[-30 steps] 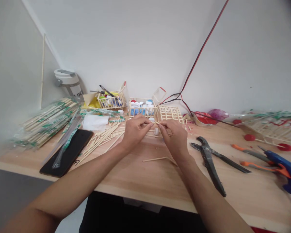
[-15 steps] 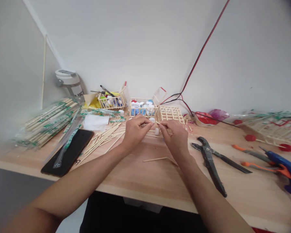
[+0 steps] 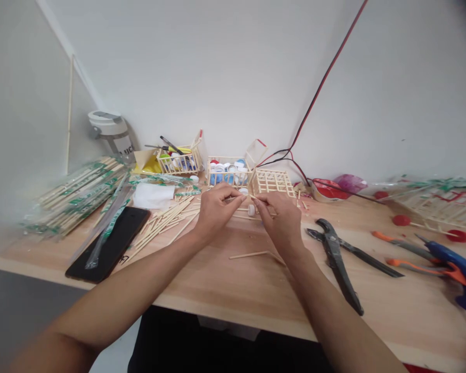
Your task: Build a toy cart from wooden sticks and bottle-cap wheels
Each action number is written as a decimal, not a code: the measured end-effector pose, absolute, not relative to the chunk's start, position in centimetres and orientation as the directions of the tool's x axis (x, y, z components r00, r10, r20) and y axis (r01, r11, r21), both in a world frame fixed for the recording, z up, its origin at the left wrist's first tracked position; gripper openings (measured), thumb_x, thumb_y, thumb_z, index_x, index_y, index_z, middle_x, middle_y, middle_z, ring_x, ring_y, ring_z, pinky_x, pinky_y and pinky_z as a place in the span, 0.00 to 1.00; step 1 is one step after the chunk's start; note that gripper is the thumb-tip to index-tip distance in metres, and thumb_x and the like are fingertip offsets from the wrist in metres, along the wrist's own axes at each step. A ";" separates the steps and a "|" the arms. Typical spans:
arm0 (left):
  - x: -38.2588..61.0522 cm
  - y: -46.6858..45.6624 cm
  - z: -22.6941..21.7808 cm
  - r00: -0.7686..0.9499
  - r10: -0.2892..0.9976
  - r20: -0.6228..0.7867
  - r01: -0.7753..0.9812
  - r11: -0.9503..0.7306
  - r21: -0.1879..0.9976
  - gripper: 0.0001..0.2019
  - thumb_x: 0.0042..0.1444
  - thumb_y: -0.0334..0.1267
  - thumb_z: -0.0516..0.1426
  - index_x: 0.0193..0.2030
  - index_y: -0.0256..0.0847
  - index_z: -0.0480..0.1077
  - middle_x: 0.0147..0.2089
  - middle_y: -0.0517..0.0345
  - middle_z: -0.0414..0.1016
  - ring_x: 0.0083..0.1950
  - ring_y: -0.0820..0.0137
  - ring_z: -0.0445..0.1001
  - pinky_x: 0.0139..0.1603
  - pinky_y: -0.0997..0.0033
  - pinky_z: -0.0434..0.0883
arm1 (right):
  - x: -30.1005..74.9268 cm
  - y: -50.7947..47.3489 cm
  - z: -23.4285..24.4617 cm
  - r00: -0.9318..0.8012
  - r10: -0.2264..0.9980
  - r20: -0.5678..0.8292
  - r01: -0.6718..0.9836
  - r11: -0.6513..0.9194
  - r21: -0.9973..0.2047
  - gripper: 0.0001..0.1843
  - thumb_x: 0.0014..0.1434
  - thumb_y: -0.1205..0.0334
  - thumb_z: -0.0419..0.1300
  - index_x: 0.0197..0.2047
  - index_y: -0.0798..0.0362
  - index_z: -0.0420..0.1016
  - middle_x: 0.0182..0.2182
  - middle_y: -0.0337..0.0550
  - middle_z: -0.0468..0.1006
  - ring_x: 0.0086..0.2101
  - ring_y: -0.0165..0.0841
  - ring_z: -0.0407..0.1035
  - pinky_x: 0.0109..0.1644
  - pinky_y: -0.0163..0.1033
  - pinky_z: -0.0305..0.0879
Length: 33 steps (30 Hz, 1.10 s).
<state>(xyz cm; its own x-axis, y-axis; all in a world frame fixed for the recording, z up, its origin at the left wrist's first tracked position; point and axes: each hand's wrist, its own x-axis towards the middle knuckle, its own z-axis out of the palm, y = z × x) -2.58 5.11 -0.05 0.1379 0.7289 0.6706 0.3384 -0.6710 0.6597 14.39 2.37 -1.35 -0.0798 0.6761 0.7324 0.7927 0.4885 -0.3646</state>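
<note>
At the middle of the table my left hand (image 3: 216, 207) and my right hand (image 3: 279, 215) face each other, fingertips a short gap apart. Both are closed in a pinch. A short thin wooden stick (image 3: 252, 196) shows at my right fingertips. Between my left thumb and forefinger is what looks like another thin stick, mostly hidden by the fingers. A white bottle cap (image 3: 251, 210) stands on edge just below the gap. Beyond the fingers lie more sticks, partly covered. One bent stick (image 3: 249, 255) rests on the table in front of my right wrist.
Behind stand stick baskets, one holding bottle caps (image 3: 227, 172), and an upturned stick frame (image 3: 274, 181). Loose sticks (image 3: 165, 220), a phone (image 3: 107, 243) and bagged sticks (image 3: 81, 194) lie left. To the right are a black-handled cutter (image 3: 336, 254), orange-handled pliers (image 3: 419, 265) and a blue glue gun (image 3: 456, 274).
</note>
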 end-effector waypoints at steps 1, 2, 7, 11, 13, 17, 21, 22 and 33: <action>-2.6 5.1 -0.1 0.138 0.727 0.673 0.340 -0.673 0.657 0.05 0.54 0.33 0.61 0.28 0.40 0.76 0.30 0.57 0.77 0.32 0.71 0.72 0.36 0.70 0.67 | 14.4 2.4 -1.4 -0.079 0.676 0.733 0.794 0.488 -0.364 0.11 0.65 0.55 0.55 0.35 0.50 0.75 0.33 0.42 0.78 0.38 0.36 0.69 0.44 0.42 0.59; -2.6 5.1 -0.1 0.140 0.725 0.675 0.342 -0.675 0.654 0.05 0.54 0.33 0.61 0.28 0.40 0.76 0.29 0.58 0.76 0.32 0.71 0.72 0.36 0.70 0.67 | 14.4 2.4 -1.4 -0.079 0.674 0.734 0.795 0.488 -0.362 0.11 0.65 0.55 0.55 0.35 0.50 0.75 0.33 0.42 0.78 0.38 0.36 0.69 0.44 0.42 0.59; -2.6 5.1 -0.1 0.152 0.714 0.683 0.338 -0.687 0.643 0.05 0.54 0.32 0.61 0.29 0.39 0.76 0.30 0.57 0.76 0.33 0.71 0.72 0.36 0.71 0.67 | 14.3 2.4 -1.4 -0.074 0.665 0.743 0.799 0.486 -0.355 0.10 0.64 0.56 0.56 0.34 0.50 0.75 0.33 0.42 0.78 0.37 0.36 0.69 0.43 0.42 0.59; -2.7 5.2 -0.1 0.154 0.710 0.687 0.345 -0.690 0.636 0.05 0.54 0.32 0.61 0.29 0.38 0.76 0.29 0.58 0.76 0.33 0.72 0.72 0.36 0.72 0.66 | 14.3 2.3 -1.3 -0.075 0.663 0.745 0.801 0.485 -0.351 0.10 0.64 0.57 0.56 0.35 0.50 0.75 0.34 0.42 0.79 0.38 0.36 0.70 0.43 0.42 0.59; -2.7 5.2 -0.1 0.157 0.706 0.691 0.354 -0.693 0.628 0.05 0.54 0.32 0.61 0.28 0.38 0.76 0.29 0.58 0.76 0.33 0.72 0.71 0.36 0.72 0.66 | 14.3 2.3 -1.3 -0.078 0.662 0.745 0.799 0.488 -0.351 0.10 0.64 0.57 0.56 0.35 0.50 0.75 0.34 0.42 0.79 0.38 0.36 0.70 0.43 0.42 0.59; -2.7 5.3 -0.2 0.162 0.694 0.701 0.355 -0.704 0.615 0.05 0.55 0.32 0.61 0.28 0.38 0.76 0.29 0.58 0.76 0.33 0.72 0.71 0.35 0.72 0.66 | 14.4 2.3 -1.4 -0.080 0.669 0.739 0.794 0.491 -0.358 0.09 0.64 0.57 0.56 0.35 0.50 0.75 0.33 0.42 0.78 0.38 0.36 0.70 0.43 0.42 0.59; -2.7 5.3 -0.2 0.164 0.687 0.708 0.352 -0.711 0.608 0.05 0.55 0.32 0.61 0.29 0.37 0.76 0.29 0.58 0.76 0.33 0.72 0.71 0.35 0.72 0.66 | 14.4 2.4 -1.4 -0.078 0.667 0.741 0.799 0.486 -0.354 0.10 0.64 0.56 0.56 0.35 0.50 0.75 0.33 0.42 0.78 0.38 0.36 0.69 0.43 0.42 0.59; -2.7 5.3 -0.2 0.165 0.686 0.709 0.352 -0.712 0.607 0.05 0.55 0.32 0.61 0.29 0.38 0.76 0.29 0.58 0.76 0.33 0.72 0.71 0.35 0.72 0.66 | 14.4 2.4 -1.4 -0.078 0.667 0.741 0.799 0.486 -0.353 0.10 0.64 0.56 0.56 0.35 0.50 0.75 0.33 0.42 0.78 0.37 0.36 0.69 0.43 0.42 0.59; -2.7 5.3 -0.3 0.158 0.685 0.712 0.354 -0.712 0.606 0.04 0.55 0.33 0.61 0.29 0.38 0.76 0.30 0.57 0.76 0.33 0.72 0.72 0.35 0.72 0.67 | 14.3 2.3 -1.3 -0.082 0.660 0.747 0.799 0.492 -0.347 0.09 0.64 0.58 0.56 0.35 0.51 0.75 0.32 0.42 0.78 0.37 0.36 0.69 0.43 0.42 0.59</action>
